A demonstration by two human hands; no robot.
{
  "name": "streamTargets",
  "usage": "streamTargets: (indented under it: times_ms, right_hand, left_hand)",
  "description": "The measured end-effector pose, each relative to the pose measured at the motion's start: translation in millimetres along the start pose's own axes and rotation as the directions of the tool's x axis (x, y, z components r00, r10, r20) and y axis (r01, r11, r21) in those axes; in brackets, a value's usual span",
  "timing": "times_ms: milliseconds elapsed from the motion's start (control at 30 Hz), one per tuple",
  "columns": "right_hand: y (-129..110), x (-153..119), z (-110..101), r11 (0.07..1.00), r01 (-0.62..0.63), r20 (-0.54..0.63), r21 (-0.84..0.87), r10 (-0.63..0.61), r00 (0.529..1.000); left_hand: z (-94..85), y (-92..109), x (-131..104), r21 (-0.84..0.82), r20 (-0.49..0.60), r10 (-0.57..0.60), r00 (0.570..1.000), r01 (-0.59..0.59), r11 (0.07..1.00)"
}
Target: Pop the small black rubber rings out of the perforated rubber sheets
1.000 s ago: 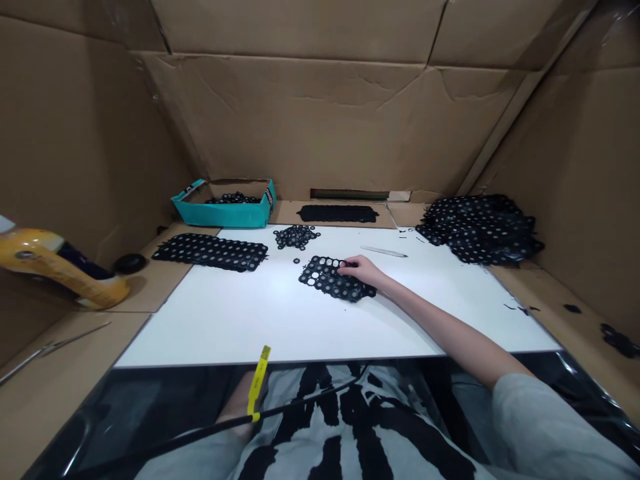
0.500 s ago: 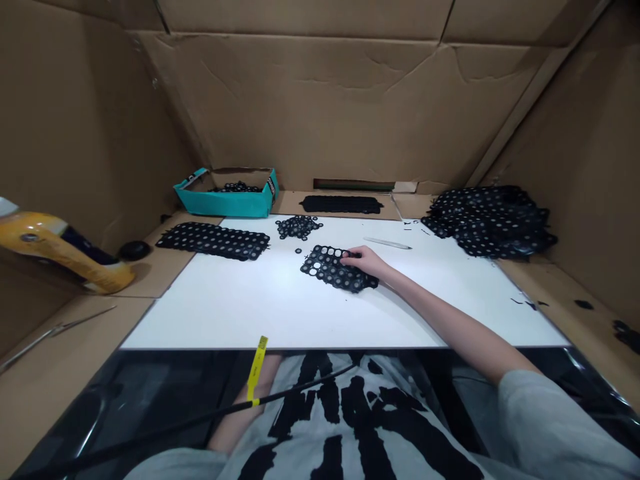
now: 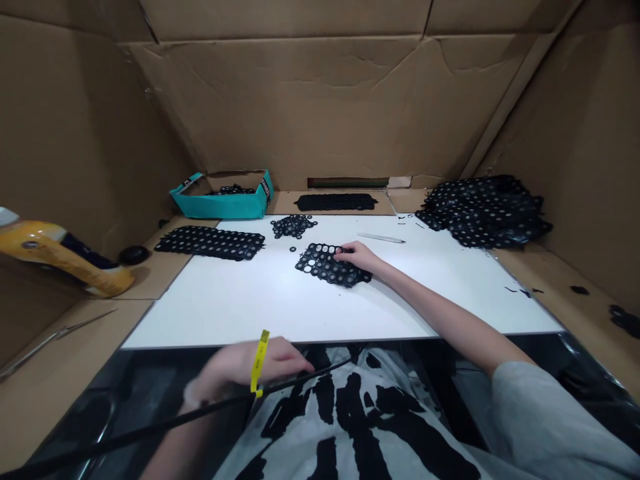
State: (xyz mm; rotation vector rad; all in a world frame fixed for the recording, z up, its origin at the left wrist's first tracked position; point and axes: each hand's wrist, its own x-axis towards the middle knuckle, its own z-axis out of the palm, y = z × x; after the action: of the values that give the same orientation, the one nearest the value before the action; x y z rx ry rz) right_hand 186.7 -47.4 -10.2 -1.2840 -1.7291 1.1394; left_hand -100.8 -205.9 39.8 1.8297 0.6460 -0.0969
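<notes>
On the white board (image 3: 240,307), a black perforated sheet (image 3: 330,268) lies near the middle, with a few of its holes showing white. My right hand (image 3: 357,257) is at the sheet's upper right, its fingers pinched on it. In front of the board's near edge, over my lap, is my left hand (image 3: 280,359), slightly blurred, partly behind a yellow tag on a black cable; its fingers are held together, and what they hold, if anything, cannot be made out. A pile of small black rings (image 3: 293,226) and one loose ring (image 3: 293,249) lie beyond the sheet.
A teal box (image 3: 220,205) of black rings stands at the back left. Other black sheets lie at left (image 3: 210,243), back (image 3: 336,202) and in a right-hand heap (image 3: 485,212). A white pen (image 3: 381,237), tweezers (image 3: 60,333) and a yellow bottle (image 3: 65,253) are also there.
My left hand has come up from below the board's edge into view, near the yellow tag. My right hand stays at the sheet. The whole view has shifted slightly.
</notes>
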Motion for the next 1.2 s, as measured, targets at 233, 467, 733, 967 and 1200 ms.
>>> streamTargets:
  times_ms: [233,467,733,967,1200]
  right_hand:
    - [0.2,-1.0,-2.4,0.993,0.116,0.008,-0.023,-0.116,0.993]
    - [-9.7,-2.0,-9.9,0.943,0.322,0.013,-0.085,-0.322,0.947]
    - [-9.8,-5.6,-8.4,0.923,0.385,0.070,-0.031,-0.382,0.922]
    - [-5.9,-2.5,-2.7,0.946,0.323,0.050,-0.011,-0.322,0.945]
    - [-7.5,-1.9,0.0,0.986,0.167,-0.054,0.011,-0.167,0.985]
  left_hand:
    - [-115.5,15.3,42.8,0.148,-0.685,0.001,0.729,0.138,0.979]
    - [-144.2,-37.7,118.9,0.116,-0.797,0.017,0.604,0.124,0.986]
    - [-145.1,-38.3,115.8,-0.060,-0.687,0.092,0.721,-0.182,0.981]
    - [-141.2,-37.0,119.4,-0.227,-0.680,0.087,0.728,-0.322,0.919]
    - [-150.3,-35.6,114.9,-0.261,-0.798,-0.043,0.601,-0.281,0.924]
